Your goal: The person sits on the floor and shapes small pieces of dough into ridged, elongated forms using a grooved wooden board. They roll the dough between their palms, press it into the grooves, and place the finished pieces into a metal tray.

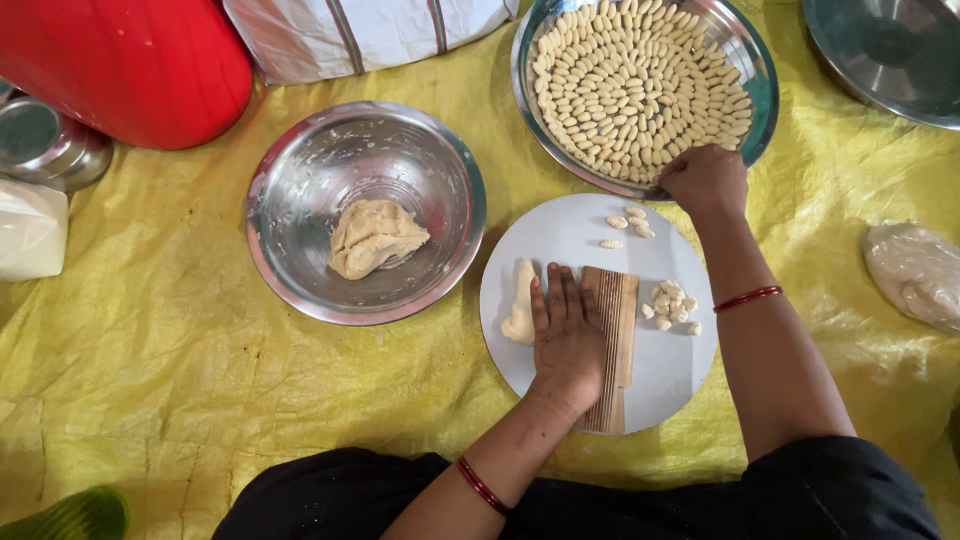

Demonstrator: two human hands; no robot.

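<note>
Hands: we see the left hand (566, 335) lying flat, fingers together and stretched out, palm down on the ribbed wooden board (612, 345); whether a dough bit sits under it we cannot tell.
Right hand (706, 180): curled shut at the near rim of the steel tray (762, 95); whether it pinches a piece we cannot tell, the fingertips are hidden.
Shaped pieces (640, 85): ridged dough shells set in rings across the tray.
White round plate (570, 235): carries the board, a short dough roll (520, 305) just left of the left hand, a heap of small cut bits (672, 303) right of the board, and a few loose shells (630, 222) near its far edge.
Steel bowl (365, 210): left of the plate, holds a dough lump (372, 237).
Floor cover: yellow sheet (150, 340) under everything.
Handling note: we judge that the palm should keep the board from sliding, each bit be pressed lightly along the ridges, and finished shells be laid apart, not touching, so the ridges keep.
</note>
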